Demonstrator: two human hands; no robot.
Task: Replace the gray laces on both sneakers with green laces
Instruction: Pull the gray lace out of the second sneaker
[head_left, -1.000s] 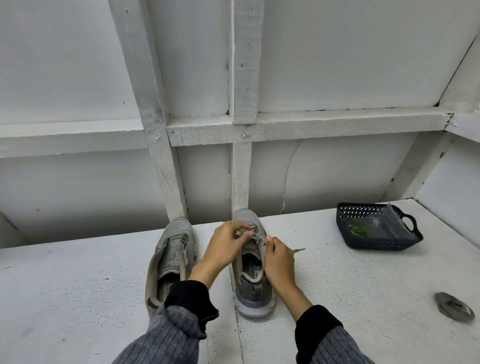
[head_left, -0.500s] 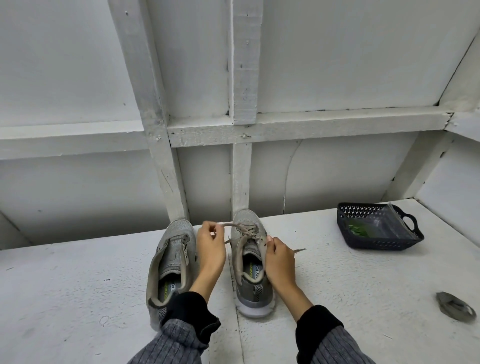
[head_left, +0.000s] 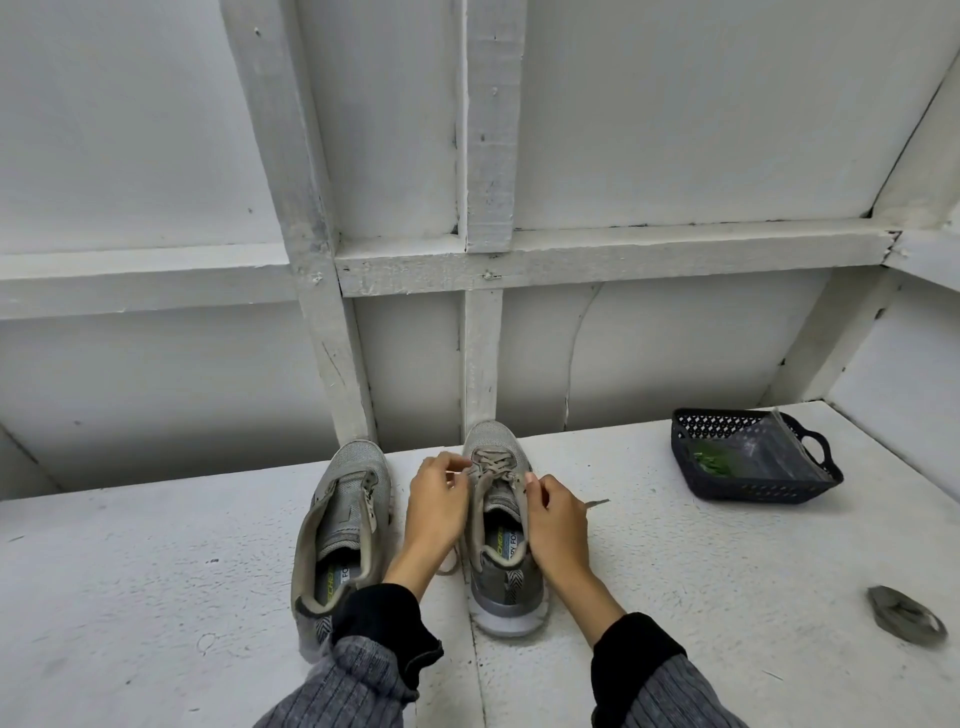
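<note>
I see two gray sneakers side by side at the centre of the frame on the white tabletop (head_left: 675, 545), toes toward the wall. My left hand (head_left: 434, 501) pinches the gray lace (head_left: 491, 464) of the right sneaker (head_left: 501, 525) near its top eyelets; my right hand (head_left: 553, 512) pinches the lace at its other edge. The insole reads "FO", the rest hidden. The left sneaker (head_left: 340, 519) is unlaced. Green laces (head_left: 714, 461) lie in the dark basket (head_left: 753, 488), right of centre.

Light: soft, even | shadows: faint | edges: bowed (wide-angle) | focus: sharp
</note>
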